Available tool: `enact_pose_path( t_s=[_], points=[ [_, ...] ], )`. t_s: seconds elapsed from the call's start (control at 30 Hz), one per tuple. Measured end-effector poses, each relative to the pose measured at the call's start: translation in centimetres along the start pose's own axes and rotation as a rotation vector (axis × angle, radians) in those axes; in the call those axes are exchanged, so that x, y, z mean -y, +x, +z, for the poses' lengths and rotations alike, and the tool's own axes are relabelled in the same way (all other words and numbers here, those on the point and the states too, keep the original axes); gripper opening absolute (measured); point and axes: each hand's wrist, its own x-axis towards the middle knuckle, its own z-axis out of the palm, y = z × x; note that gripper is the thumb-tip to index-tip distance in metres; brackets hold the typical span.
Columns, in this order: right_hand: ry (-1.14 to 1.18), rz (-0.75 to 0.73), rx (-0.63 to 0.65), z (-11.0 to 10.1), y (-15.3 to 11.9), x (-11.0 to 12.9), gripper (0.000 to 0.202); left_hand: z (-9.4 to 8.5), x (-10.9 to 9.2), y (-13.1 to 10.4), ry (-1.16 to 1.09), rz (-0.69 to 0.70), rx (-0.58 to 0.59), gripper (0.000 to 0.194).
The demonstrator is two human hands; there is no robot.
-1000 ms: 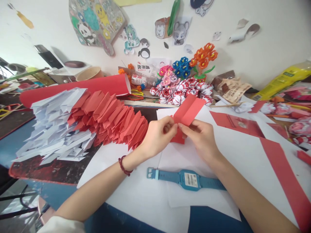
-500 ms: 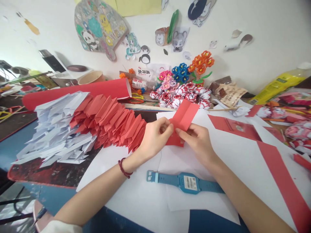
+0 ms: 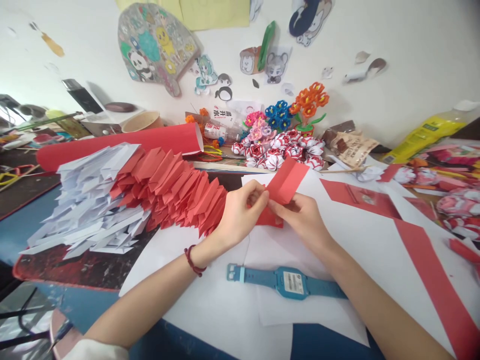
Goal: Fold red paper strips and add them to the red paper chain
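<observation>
Since a second ago both hands have drifted slightly left and far; the red paper strip [image 3: 287,181] stands a little lower over them, tilt barely changed.

Left hand [image 3: 240,214]: fingers curled shut, thumb and forefinger pinching the strip's near end. Right hand [image 3: 305,220]: fingers likewise closed on the same end from the right, fingertips almost meeting the left's. Strip is held just above the white sheet [image 3: 360,240], centre of the desk, beyond the blue watch [image 3: 288,281].

Orientation: long axis runs from the pinched near-left end up to the free far-right end, which points toward the paper flowers [image 3: 277,145]. A centre crease runs lengthwise.

Judgement: a fold at the near end is being formed. Next move likely needs edges aligned on the crease, then firm pressing.

Row of folded red pieces [image 3: 176,192] lies left, touching the white ones [image 3: 90,200].
</observation>
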Motion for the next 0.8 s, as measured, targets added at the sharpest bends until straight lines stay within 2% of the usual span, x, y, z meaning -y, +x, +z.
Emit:
enact_pose_path(
  t_s=[0.27, 0.43, 0.63, 0.8],
  points=[
    [0.013, 0.106, 0.011, -0.07, -0.04, 0.75, 0.038, -0.12, -0.2, 0.1, 0.079, 0.014, -0.007, 0.012],
    [-0.005, 0.074, 0.022, -0.34, 0.12, 0.48, 0.041, -0.17, -0.02, 0.24, 0.109, 0.032, -0.026, 0.012],
    [-0.045, 0.086, 0.014, -0.48, 0.09, 0.61, 0.043, -0.02, 0.16, 0.31, 0.126, 0.018, 0.014, 0.012],
    [-0.025, 0.081, 0.005, -0.38, 0.19, 0.91, 0.044, -0.11, 0.17, 0.29, 0.124, 0.03, -0.05, 0.014]
  ],
)
